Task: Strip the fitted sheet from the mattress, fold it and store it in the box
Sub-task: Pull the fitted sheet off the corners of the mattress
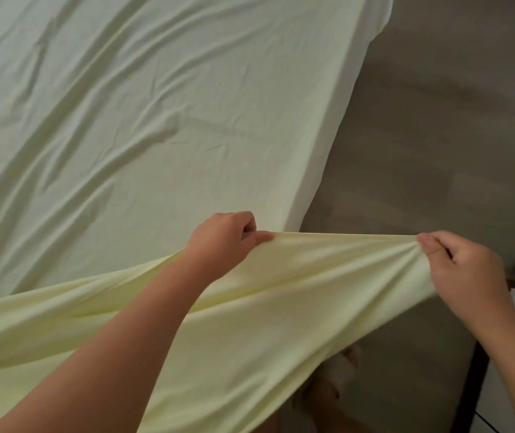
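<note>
Two bare hands hold up the near edge of the pale yellow sheet (pixel 281 295) in the lower half of the frame. The left hand (pixel 223 242) is in the middle, with its fingers curled and its thumb pinching the hem. The right hand (pixel 465 267), at the right, grips a bunched bit of the same hem in curled fingers. The edge is pulled tight between them, and the cloth hangs down toward the bottom left. Under it, at the bottom, blurry feet (pixel 340 370) show. Farther off, the rest of the sheet lies wrinkled over the mattress (pixel 376 23), filling the upper left. The brown floor (pixel 437 135) fills the upper right.
</note>
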